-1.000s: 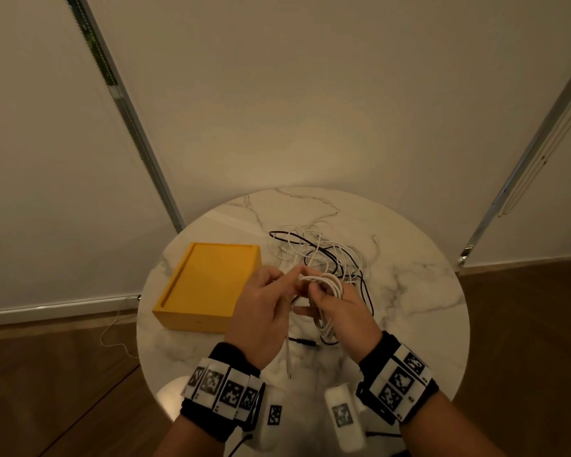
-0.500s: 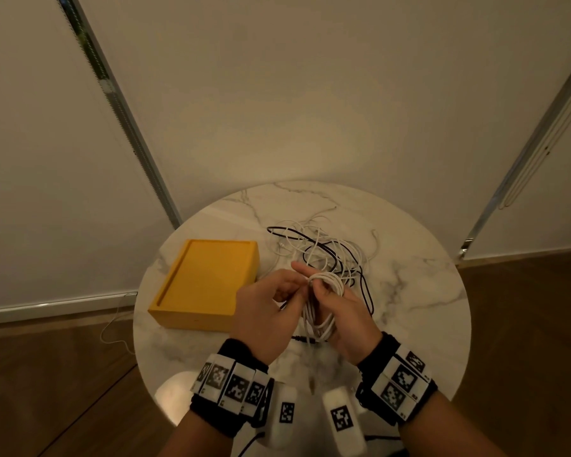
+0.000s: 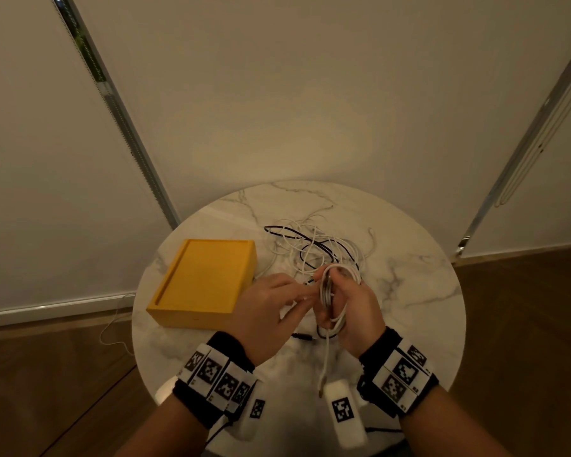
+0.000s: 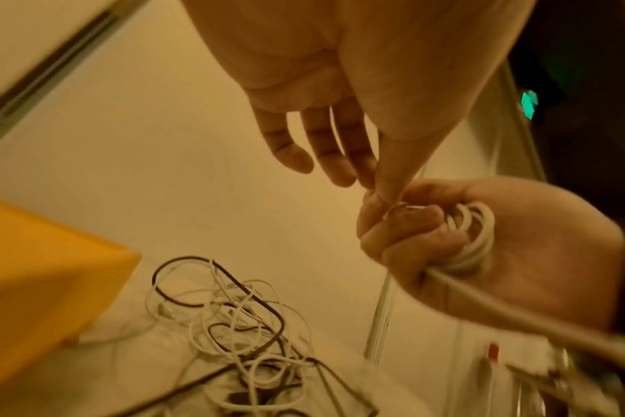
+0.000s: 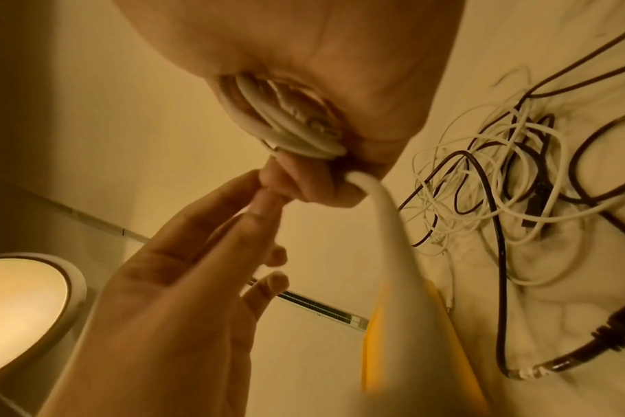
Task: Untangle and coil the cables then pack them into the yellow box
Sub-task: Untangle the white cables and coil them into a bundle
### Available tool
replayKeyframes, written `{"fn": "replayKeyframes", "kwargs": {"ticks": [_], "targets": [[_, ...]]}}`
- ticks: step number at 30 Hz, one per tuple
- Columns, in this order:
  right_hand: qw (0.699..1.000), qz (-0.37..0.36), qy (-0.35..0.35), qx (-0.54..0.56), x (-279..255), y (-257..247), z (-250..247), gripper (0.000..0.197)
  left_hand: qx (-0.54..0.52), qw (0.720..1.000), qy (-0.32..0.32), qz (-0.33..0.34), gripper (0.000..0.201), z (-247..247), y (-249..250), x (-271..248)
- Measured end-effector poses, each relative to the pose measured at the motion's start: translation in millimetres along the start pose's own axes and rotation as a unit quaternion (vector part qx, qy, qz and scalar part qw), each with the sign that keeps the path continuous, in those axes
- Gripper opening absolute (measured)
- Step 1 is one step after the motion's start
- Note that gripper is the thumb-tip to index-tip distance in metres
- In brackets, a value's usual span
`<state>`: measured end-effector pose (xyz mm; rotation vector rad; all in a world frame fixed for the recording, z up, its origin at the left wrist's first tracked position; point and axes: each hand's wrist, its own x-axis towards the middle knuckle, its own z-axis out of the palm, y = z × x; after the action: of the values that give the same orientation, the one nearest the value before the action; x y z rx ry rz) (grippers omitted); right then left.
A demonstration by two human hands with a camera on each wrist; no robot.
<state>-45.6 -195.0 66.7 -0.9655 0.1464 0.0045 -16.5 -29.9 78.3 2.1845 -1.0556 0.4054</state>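
On the round marble worktop (image 3: 409,291) a tangle of white and black cables (image 3: 314,249) lies just right of the yellow box (image 3: 205,282), while above its near edge the right hand (image 3: 353,308) grips a white coil (image 3: 330,291) standing upright, its loose tail hanging toward the person, and the left hand (image 3: 264,311) pinches a strand at the coil's top.

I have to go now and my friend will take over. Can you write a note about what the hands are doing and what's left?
Right hand grips a white cable coil; its loose end hangs down.
Left hand pinches the cable at the coil with thumb and fingertip, other fingers straight.
Tangled cables, white and black, lie on the table.
Yellow box holds nothing.
Done: one coil nearly wound.
Left: finish it, untangle and coil the rest, pack everything.
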Motion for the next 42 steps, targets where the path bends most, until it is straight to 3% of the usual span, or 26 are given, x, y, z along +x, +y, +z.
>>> {"fn": "replayKeyframes", "kwargs": {"ticks": [2,5,9,12,15,18,20,24,29,33,35,40,42], "targets": [[0.998,0.023,0.013,0.051,3,-4,0,0.028,0.094,0.99,-0.039,0.093,0.025,-5,-1,-3],[0.989,0.054,0.035,0.13,4,-7,0,0.023,0.191,0.955,-0.068,0.216,0.032,-6,2,-7],[0.979,0.056,0.054,0.189,1,-10,4,0.009,0.157,0.954,-0.04,0.253,0.031,-4,3,-9],[0.975,0.063,0.068,0.204,1,-10,8,0.013,0.07,0.976,-0.01,0.204,0.037,2,-2,-11],[0.982,0.06,0.076,0.165,3,-8,10,0.01,-0.036,0.995,0.004,0.094,0.026,9,2,-12],[0.988,0.045,0.071,0.133,5,-5,11,0.019,-0.09,0.995,0.041,0.022,0.018,16,12,-12],[0.99,0.046,0.052,0.125,6,-5,12,0.01,-0.115,0.991,0.072,-0.004,0.018,19,18,-12],[0.985,0.064,0.051,0.15,6,-2,11,0.017,-0.126,0.988,0.065,-0.061,0.03,25,25,-9],[0.986,0.06,0.055,0.145,7,2,8,0.03,-0.065,0.995,0.027,-0.07,0.047,31,33,-5],[0.982,0.054,0.086,0.162,3,0,10,0.038,-0.129,0.976,0.035,-0.173,0.032,27,41,0],[0.98,0.057,0.095,0.163,2,-2,12,0.04,-0.102,0.979,0.053,-0.168,0.024,27,45,1],[0.974,0.025,0.119,0.193,5,0,11,0.044,-0.044,0.986,0.097,-0.131,0.039,34,51,-1],[0.972,-0.001,0.122,0.199,5,-2,10,0.046,-0.028,0.988,0.086,-0.124,0.037,37,58,-2]]}}
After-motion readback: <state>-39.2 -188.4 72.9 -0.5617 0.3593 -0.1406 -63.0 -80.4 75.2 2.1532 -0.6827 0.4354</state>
